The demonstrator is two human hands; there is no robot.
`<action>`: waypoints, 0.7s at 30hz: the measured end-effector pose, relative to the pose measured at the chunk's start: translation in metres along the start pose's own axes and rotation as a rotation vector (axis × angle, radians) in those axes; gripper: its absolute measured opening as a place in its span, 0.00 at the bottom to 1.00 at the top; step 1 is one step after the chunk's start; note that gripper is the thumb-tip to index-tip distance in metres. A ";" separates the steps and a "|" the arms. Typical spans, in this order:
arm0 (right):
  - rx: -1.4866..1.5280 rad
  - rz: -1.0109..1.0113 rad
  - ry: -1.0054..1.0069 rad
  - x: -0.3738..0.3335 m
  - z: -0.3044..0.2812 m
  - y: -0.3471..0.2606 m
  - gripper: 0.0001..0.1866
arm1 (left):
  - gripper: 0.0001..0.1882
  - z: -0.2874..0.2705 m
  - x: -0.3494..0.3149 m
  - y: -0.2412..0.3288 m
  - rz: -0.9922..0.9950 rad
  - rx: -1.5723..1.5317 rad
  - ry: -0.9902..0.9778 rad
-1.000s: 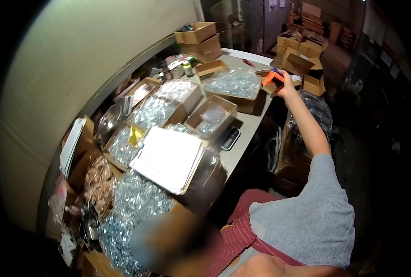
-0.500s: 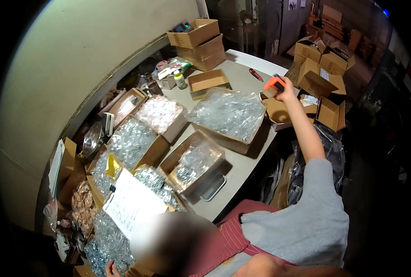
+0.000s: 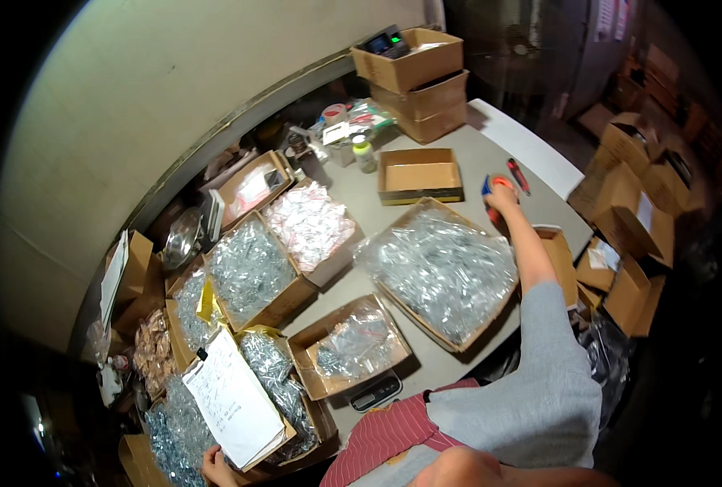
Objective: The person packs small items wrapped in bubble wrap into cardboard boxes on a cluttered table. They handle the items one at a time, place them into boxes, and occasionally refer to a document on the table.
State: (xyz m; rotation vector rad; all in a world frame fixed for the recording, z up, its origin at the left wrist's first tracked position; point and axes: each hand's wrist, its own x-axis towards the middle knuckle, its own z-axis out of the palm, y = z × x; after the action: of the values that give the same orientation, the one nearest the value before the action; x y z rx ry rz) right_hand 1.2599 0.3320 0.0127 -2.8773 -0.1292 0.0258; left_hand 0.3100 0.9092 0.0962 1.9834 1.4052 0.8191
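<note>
My right hand (image 3: 503,197), at the end of an outstretched arm, is closed around an orange and blue tape dispenser (image 3: 500,183) at the far right of the table. Just beyond it lies a red and black utility knife (image 3: 519,176). My left hand (image 3: 217,466) shows at the lower edge, fingers partly visible and apparently holding nothing. It is beside the lower corner of a clipboard with white paper (image 3: 235,402), which rests across boxes. A large carton of clear plastic packets (image 3: 446,272) stands near my right forearm.
Cartons of small packets (image 3: 308,226) line the left side. An empty shallow box (image 3: 419,176) stands at the back, near stacked cartons (image 3: 418,97) and a bottle (image 3: 364,154). A small scale (image 3: 375,393) sits by the table's front edge. Open cartons (image 3: 633,211) stand off to the right.
My right hand has brought the tape dispenser from above the open box at the table's right edge to beside the knife. The view has turned, and the left hand appears nearer the clipboard.
</note>
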 end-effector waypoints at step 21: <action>1.257 0.002 -0.806 -0.164 -0.047 0.006 0.30 | 0.23 0.117 -0.059 0.102 -0.085 0.248 0.251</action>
State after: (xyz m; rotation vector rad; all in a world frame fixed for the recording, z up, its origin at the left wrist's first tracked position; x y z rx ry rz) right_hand 1.0984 0.2988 0.0578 -1.4775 -0.1694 0.8996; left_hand 0.4439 0.8123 0.0868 2.0386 1.7994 0.9175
